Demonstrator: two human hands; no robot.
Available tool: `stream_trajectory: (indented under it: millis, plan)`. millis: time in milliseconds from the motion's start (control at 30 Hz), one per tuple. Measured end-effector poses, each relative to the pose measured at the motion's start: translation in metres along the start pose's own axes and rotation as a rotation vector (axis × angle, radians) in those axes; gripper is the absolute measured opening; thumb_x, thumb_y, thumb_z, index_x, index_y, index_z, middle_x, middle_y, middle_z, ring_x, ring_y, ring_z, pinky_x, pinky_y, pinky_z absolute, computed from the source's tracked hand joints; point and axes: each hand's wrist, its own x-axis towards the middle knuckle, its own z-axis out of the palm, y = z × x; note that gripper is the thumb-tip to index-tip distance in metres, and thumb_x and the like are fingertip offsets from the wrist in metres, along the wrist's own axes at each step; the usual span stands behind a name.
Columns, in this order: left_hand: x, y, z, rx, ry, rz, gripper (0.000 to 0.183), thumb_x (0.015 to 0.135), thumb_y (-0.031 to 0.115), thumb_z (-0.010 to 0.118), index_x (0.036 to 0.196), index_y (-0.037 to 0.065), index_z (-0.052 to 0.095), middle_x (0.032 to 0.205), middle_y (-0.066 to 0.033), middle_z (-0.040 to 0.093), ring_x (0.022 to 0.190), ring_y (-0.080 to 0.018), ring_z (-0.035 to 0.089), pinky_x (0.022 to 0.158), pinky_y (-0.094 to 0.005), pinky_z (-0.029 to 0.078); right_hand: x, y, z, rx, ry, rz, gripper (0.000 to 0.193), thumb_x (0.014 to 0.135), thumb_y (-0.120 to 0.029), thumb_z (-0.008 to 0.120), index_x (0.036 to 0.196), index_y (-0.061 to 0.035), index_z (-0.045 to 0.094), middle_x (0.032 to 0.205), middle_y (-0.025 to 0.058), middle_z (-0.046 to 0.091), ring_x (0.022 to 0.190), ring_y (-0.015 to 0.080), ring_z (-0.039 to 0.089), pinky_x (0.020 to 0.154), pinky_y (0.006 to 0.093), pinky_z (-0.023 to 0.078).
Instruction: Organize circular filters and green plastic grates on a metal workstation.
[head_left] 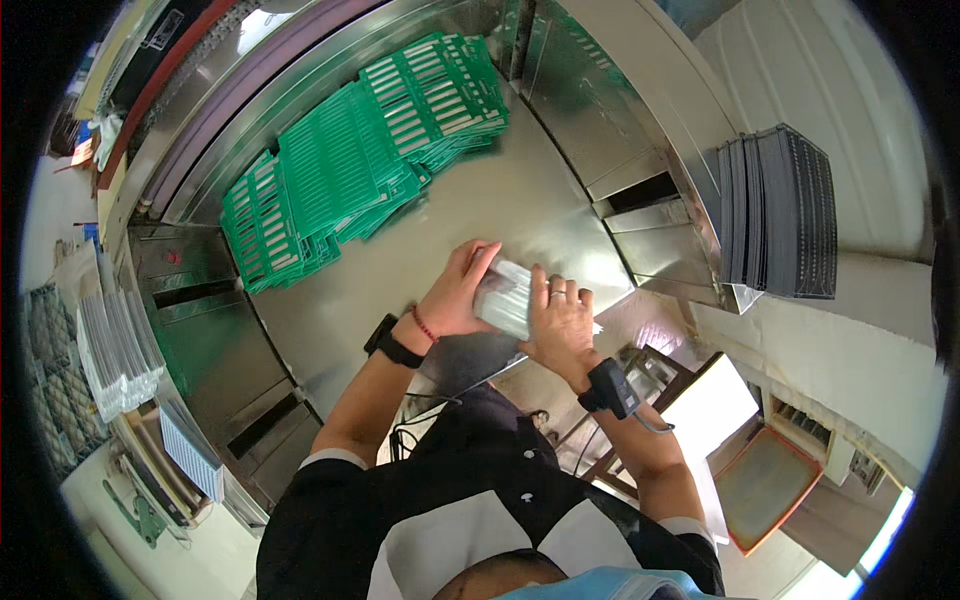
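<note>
Between my two hands is a small block of whitish, shiny pieces [505,298], apparently a stack of thin strips or a clear-wrapped bundle; its exact kind cannot be made out. My left hand [458,292] grips its left end, thumb and fingers closed round it. On the opposite end my right hand [562,325] is closed, with fingers laid over the top. Both hands are above the near edge of the metal work surface [470,215]. Farther off, piles of green circuit board panels [340,155] with pale slots lie overlapping along the back wall.
Metal side walls with slots [640,190] bound the surface. A stack of dark grey sheets [780,210] stands outside on the right, and silvery packs [120,335] stand on the left. A stool [690,400] and an orange-edged tray [770,485] are at the lower right.
</note>
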Motion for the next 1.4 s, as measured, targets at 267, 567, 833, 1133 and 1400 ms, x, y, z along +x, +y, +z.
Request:
stream_trajectory:
  millis: [267,567,833,1133,1400]
  plan:
    - [-0.009,-0.003,0.006,0.003,0.153,0.071,0.108,0.046,0.026,0.087,0.135,0.009,0.029,0.135,-0.0206,0.028,0.124,-0.0384,0.032,0.102,-0.0453,0.034,0.006,0.011,0.004,0.066,0.073,-0.155,0.105,0.06,-0.053,0.074,0.137,0.0001,0.025,0.123,0.0189,0.046,0.118,0.0319,0.041,0.1,0.0506,0.028]
    - [-0.009,-0.01,0.001,-0.122,0.031,0.11,0.107,0.047,0.022,0.087,0.135,0.007,0.029,0.133,-0.018,0.032,0.122,-0.0359,0.035,0.099,-0.0427,0.037,-0.021,0.108,0.111,1.536,0.724,0.08,0.084,0.084,-0.06,0.041,0.14,0.0002,0.025,0.143,0.0164,0.03,0.132,0.0274,0.029,0.11,0.0405,0.018]
    - [-0.007,-0.006,0.007,-0.012,0.109,0.091,0.118,0.049,0.033,0.087,0.141,0.006,0.019,0.139,-0.0205,0.024,0.127,-0.0376,0.028,0.104,-0.0457,0.028,0.003,0.059,0.113,1.327,0.645,-0.208,0.08,0.089,-0.056,0.034,0.142,0.0012,0.018,0.149,0.0193,0.014,0.139,0.0304,0.007,0.111,0.0397,0.007]
    - [-0.015,-0.017,0.016,-0.054,0.097,0.08,0.123,0.051,0.041,0.086,0.141,0.0,0.013,0.141,-0.0232,0.021,0.131,-0.0396,0.022,0.107,-0.0469,0.022,-0.025,0.049,0.125,1.577,0.588,-0.148,0.086,0.086,-0.055,0.041,0.142,0.0038,0.011,0.149,0.0202,0.01,0.139,0.0295,0.007,0.111,0.04,0.009]
    - [-0.013,-0.021,0.014,0.025,0.12,0.173,0.115,0.05,0.037,0.087,0.137,0.0,0.022,0.133,-0.0221,0.031,0.123,-0.0391,0.033,0.102,-0.0471,0.029,-0.013,0.024,0.119,1.533,0.769,0.01,0.085,0.08,-0.038,0.062,0.138,0.0064,0.019,0.145,0.0237,0.016,0.135,0.0343,0.02,0.111,0.0422,0.015]
